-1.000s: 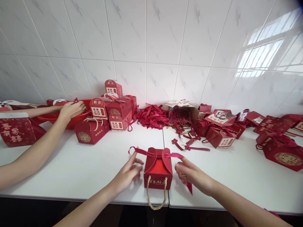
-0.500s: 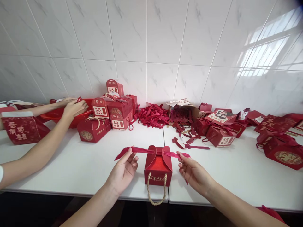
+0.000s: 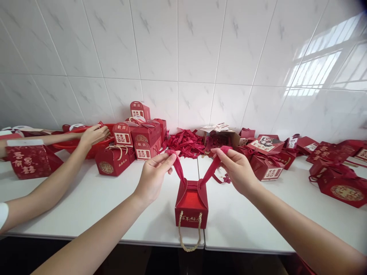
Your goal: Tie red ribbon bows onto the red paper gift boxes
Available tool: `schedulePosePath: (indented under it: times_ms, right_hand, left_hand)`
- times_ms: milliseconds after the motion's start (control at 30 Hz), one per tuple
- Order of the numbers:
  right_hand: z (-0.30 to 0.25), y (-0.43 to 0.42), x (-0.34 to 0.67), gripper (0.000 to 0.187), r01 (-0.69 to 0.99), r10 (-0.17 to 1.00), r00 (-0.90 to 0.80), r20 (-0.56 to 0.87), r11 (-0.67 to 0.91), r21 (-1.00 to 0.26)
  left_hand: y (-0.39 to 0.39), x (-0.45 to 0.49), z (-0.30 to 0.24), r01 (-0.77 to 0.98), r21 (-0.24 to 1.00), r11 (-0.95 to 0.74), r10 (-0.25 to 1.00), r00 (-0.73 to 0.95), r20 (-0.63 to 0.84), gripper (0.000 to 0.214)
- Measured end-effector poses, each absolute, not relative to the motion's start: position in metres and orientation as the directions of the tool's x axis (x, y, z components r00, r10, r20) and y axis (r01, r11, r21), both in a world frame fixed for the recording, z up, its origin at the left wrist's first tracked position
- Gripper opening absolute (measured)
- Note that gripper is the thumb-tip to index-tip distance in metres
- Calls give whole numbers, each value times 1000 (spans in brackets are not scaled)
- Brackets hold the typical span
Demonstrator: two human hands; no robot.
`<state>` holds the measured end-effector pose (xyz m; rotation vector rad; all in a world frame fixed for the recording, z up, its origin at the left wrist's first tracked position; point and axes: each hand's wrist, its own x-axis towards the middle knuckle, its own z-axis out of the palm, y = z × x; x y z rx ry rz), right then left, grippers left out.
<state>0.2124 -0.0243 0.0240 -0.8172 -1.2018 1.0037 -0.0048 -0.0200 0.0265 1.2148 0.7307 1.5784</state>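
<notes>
Head view: small red box (image 3: 191, 208) stands upright on the white table (image 3: 94, 214), close to the near edge and across the seam between two tabletops; gold characters on its front face, curved flaps brought up at its top; rope handle (image 3: 189, 249) hangs from the front and drops past the table edge; red ribbon (image 3: 179, 168) comes up from the flaps as two lengths, spread into a V, both taut-looking; left hand (image 3: 151, 177) has one length pinched between thumb and forefinger, remaining fingers loosely curled, raised to the left of the box and above it; right hand (image 3: 239, 168) pinches the other length likewise, fingers bent, raised on the opposite side; neither hand touches the box itself; behind, between the hands, a heap of loose ribbons (image 3: 186, 142) lies towards the tiled wall (image 3: 197, 46); just right of it an open carton (image 3: 235, 138), partly hidden by the right hand; stacked gift boxes (image 3: 146, 133) left of the heap, more finished-looking boxes (image 3: 268, 168) to the right; at far left a co-worker's hand (image 3: 94, 135) is over a red basin (image 3: 86, 152), a small red item at the fingertips, too small to identify.
</notes>
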Motion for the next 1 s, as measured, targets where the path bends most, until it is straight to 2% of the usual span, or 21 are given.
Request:
schedulePosePath:
  times_ms: [100,267,467,600,733,867,1000]
  right_hand:
    - [36,-18,204,29,-141,888,32,459,458,-878]
    - [49,-12,195,24,-199,855,-63,515,495,-846]
    - [61,-17,190,23,-263,870,-139,474,429,-864]
    - [65,-16,187,24,-151,890,-156,429,407,-901]
    - [67,-18,186,25,-85,880,-247,406,397,-914]
    - [64,-21,185,25,-120,859,-321,398,380,-917]
    - [57,-17,184,31,-243,858,-328,396,329,-913]
  left_hand:
    - [-17,2,35,-303,874,-379,918,-5,397,24]
    - [-14,8,45,-340,854,-393,901,46,432,23]
    - [-14,13,56,-329,828,-455,856,95,508,22]
    - [-15,15,61,-302,836,-458,845,145,515,22]
    - [-17,17,64,-165,859,-485,829,228,511,22]
    - [-19,17,64,17,859,-512,827,280,487,25]
    - [-20,14,63,144,827,-544,815,328,479,30]
